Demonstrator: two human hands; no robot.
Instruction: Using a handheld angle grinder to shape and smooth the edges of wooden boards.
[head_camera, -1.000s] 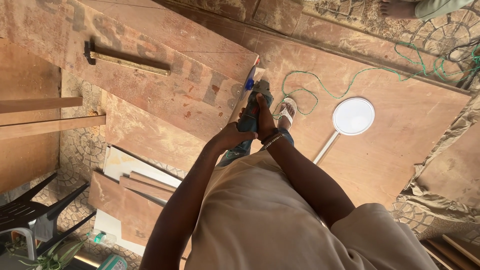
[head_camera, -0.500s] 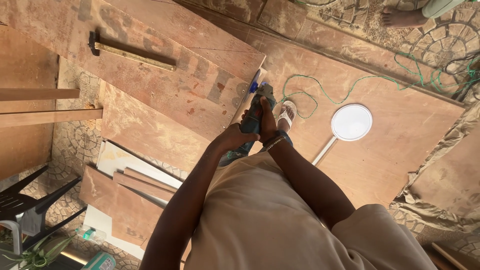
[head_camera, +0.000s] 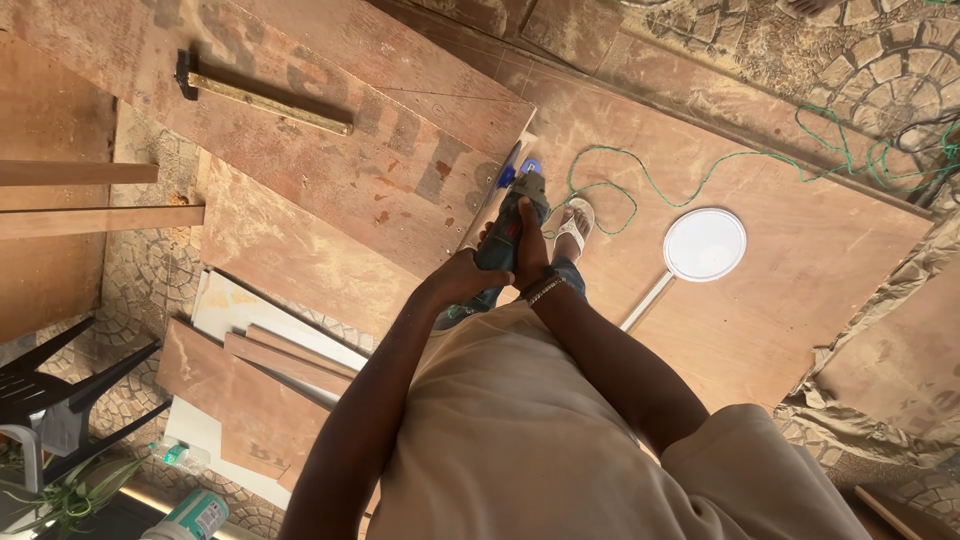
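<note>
Both hands, left (head_camera: 462, 283) and right (head_camera: 530, 258), stay clamped, fingers closed, on the saw (head_camera: 515, 215), now slightly further along the board (head_camera: 330, 130).

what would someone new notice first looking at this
Dead centre, the left hand and right hand both grip a dark green power tool pressed to the edge of a large plywood sheet. To the right, a white round disc lies on another sheet, with a green cord snaking across it. A brass-coloured square lies at upper left.
</note>
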